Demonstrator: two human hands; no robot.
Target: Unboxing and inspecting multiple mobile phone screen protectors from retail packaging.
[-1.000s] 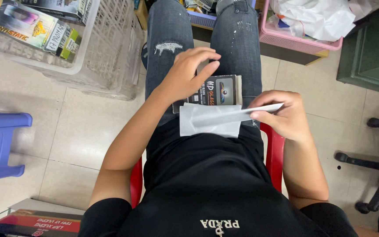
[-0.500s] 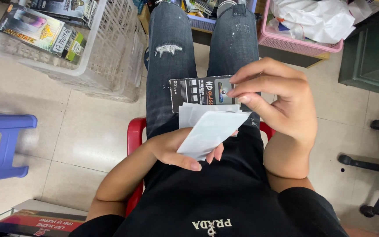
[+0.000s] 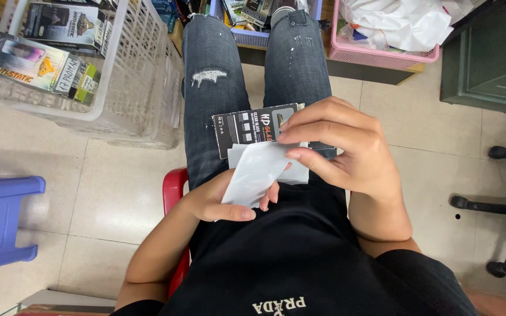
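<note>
Over the lap: left hand pinches the white sleeve at its lower edge; right hand fingers close on its top and the black flat box. Sleeve looks light, thin, bendable; edge grips suit it.

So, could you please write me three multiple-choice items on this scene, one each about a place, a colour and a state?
1. Where does the dark flat package lie?
A. on the lap
B. in the white basket
C. on the floor

2. What colour is the stool at the picture's left edge?
A. green
B. blue
C. pink

3. How is the white sleeve held?
A. by neither hand
B. by one hand
C. by both hands

Answers: 1 A, it rests on the jeans; 2 B, it is blue; 3 C, left hand beneath, right hand pinching its top.
</note>
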